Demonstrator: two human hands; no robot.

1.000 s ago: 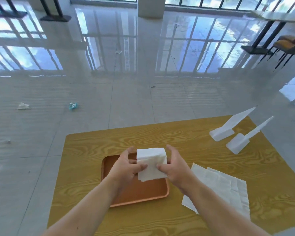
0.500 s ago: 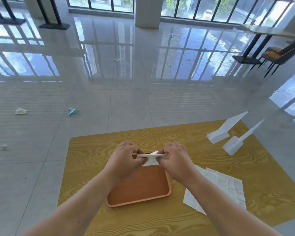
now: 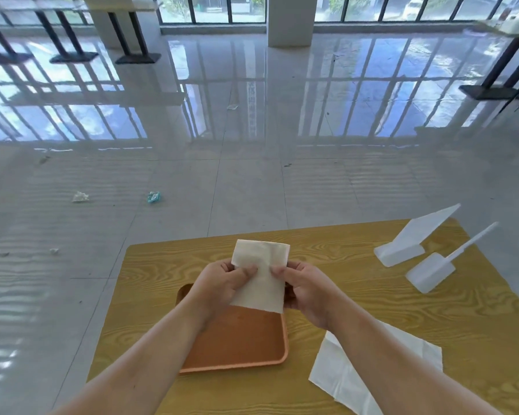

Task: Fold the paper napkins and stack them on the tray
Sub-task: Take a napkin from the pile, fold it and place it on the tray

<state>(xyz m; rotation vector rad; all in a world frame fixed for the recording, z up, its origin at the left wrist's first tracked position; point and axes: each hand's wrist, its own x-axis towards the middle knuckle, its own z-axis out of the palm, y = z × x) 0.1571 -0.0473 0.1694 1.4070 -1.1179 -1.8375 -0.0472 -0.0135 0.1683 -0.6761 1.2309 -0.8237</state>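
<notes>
A folded white paper napkin (image 3: 262, 274) stands upright in the air above the far end of the orange tray (image 3: 237, 345). My left hand (image 3: 219, 287) pinches its left edge and my right hand (image 3: 304, 290) pinches its right edge, thumbs on the near face. The tray's bare floor shows below the napkin; my forearms hide part of the tray. Unfolded white napkins (image 3: 339, 375) lie flat on the wooden table (image 3: 357, 298) to the right of the tray, partly under my right forearm.
Two white plastic stands (image 3: 402, 250) (image 3: 432, 271) rest at the table's far right corner. The table's left and far edges drop to a glossy tiled floor with small scraps of litter (image 3: 154, 197). Other table bases stand far off.
The napkin was held edge-on and flat between both hands half a second ago; now it is turned upright and faces me. The camera has tilted, so the table appears lower in view.
</notes>
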